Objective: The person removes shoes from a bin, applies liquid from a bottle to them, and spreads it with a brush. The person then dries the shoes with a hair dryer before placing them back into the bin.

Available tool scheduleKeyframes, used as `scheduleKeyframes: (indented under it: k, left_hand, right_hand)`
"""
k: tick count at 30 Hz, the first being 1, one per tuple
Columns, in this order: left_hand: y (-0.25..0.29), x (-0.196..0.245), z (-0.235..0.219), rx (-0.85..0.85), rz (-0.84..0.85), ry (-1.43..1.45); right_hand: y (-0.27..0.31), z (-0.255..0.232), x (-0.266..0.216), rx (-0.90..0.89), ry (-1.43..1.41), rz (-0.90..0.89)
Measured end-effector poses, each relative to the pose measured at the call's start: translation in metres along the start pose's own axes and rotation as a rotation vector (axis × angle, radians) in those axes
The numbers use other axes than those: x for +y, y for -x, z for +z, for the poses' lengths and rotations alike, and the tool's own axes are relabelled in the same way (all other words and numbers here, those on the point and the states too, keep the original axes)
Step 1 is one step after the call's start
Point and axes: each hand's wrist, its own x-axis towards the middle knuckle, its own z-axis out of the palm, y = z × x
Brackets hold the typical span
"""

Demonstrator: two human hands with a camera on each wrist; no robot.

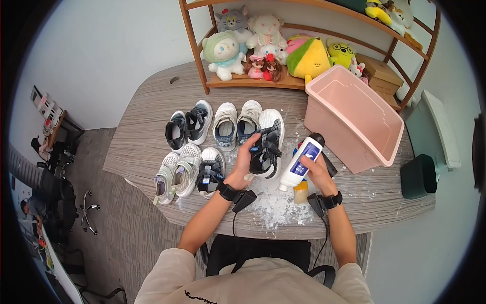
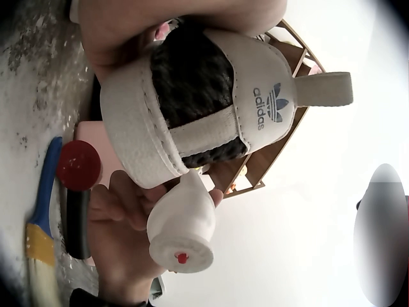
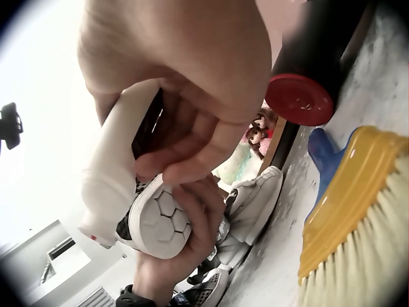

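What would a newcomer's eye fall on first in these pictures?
Probably the white bottle in the right hand, beside the shoe in the left hand, and the white residue scattered on the table. Next, perhaps, plush toys on the wooden shelf behind, and the pink bin at right.

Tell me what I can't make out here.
White bottle: fine print too small in the head view; partly covered by the right hand in the right wrist view.
Adidas sneaker: sole partly covered by the left hand in the right wrist view.
Topmost plush toys: partly cut off by the head view's top edge.
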Motion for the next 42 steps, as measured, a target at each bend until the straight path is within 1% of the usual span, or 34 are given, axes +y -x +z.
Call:
scheduleKeyframes:
  k: [1,3,4,5,7,8,11,12,13,15,16,17,19,20,21,23,24,25,27,28,30,33,34,36,38,40,42]
  left_hand:
    - [0.0,0.001,0.0,0.005,-0.002,-0.011]
    - [-0.001,0.001,0.0,-0.002,0.007,-0.006]
    - [-0.001,0.001,0.001,-0.007,0.013,-0.004]
    - [0.0,0.001,0.001,-0.005,0.007,-0.002]
    - [0.003,0.003,0.003,-0.025,-0.015,0.001]
    - [0.004,0.004,0.003,-0.029,-0.011,0.003]
    - [0.005,0.004,0.005,-0.036,-0.001,0.014]
    - [0.006,0.005,0.005,-0.017,-0.013,0.011]
    - [0.006,0.004,0.005,-0.018,-0.016,0.012]
    - [0.005,0.003,0.006,-0.014,-0.008,0.028]
    - [0.003,0.003,0.005,-0.016,-0.007,0.03]
    - [0.001,0.002,0.003,-0.005,-0.004,0.034]
    - [0.001,0.002,0.002,0.011,-0.006,0.038]
    - [0.003,0.003,0.003,0.011,0.001,0.033]
    - [0.005,0.004,0.004,0.01,0.006,0.026]
    - [0.005,0.004,0.005,0.001,0.002,0.029]
    - [0.004,0.004,0.005,-0.014,0.007,0.033]
    - [0.003,0.003,0.004,-0.018,0.003,0.032]
    - [-0.001,0.0,0.0,-0.003,0.028,0.044]
    - [0.004,0.002,0.007,0.028,0.036,0.036]
    - [0.001,0.0,0.001,0.02,0.04,0.036]
    - [-0.004,-0.001,-0.003,0.016,0.051,0.037]
    - [-0.003,-0.001,-0.002,0.022,0.054,0.036]
    - [0.0,0.001,-0.001,0.01,0.044,0.039]
    - [0.003,0.002,0.003,-0.008,0.03,0.042]
    - [0.004,0.003,0.006,0.037,0.035,0.051]
    - [0.002,0.002,0.003,0.052,0.04,0.047]
  right_hand:
    - [0.0,0.001,-0.003,0.0,0.003,-0.001]
    - [0.0,0.003,-0.008,0.072,-0.092,0.061]
    - [-0.001,0.003,-0.011,0.055,-0.023,0.076]
    - [-0.002,0.003,-0.014,0.059,-0.024,0.08]
    - [-0.003,0.008,-0.023,0.002,0.267,0.135]
    - [-0.004,0.014,-0.023,0.014,0.31,0.065]
    - [-0.006,0.021,-0.021,0.016,0.36,0.023]
    - [-0.005,0.021,-0.025,0.001,0.364,0.119]
    - [-0.003,0.022,-0.026,0.004,0.365,0.121]
    - [-0.001,0.025,-0.029,-0.015,0.537,0.114]
    - [-0.001,0.026,-0.028,-0.029,0.531,0.136]
    - [-0.001,0.026,-0.029,-0.029,0.533,0.136]
    - [0.001,0.029,-0.031,-0.03,0.687,0.133]
    - [0.002,0.032,-0.032,0.018,0.685,0.119]
    - [0.002,0.03,-0.03,0.02,0.681,0.125]
    - [0.0,0.025,-0.028,0.002,0.81,-0.061]
    - [0.0,0.024,-0.029,0.039,0.812,-0.086]
    - [-0.001,0.019,-0.028,0.045,0.814,-0.085]
    - [-0.004,0.008,-0.023,0.062,0.97,-0.093]
    - [-0.003,0.009,-0.025,0.064,0.971,-0.094]
    - [-0.001,0.012,-0.032,0.104,1.099,-0.002]
    - [0.005,0.012,-0.027,0.098,1.179,-0.056]
    - [0.005,0.013,-0.028,0.094,1.177,-0.056]
    - [0.006,0.015,-0.031,0.073,1.227,0.035]
    - [0.005,0.014,-0.029,0.066,1.233,0.02]
    - [0.003,0.013,-0.03,0.065,1.24,-0.002]
    - [0.002,0.012,-0.034,0.245,1.15,-0.074]
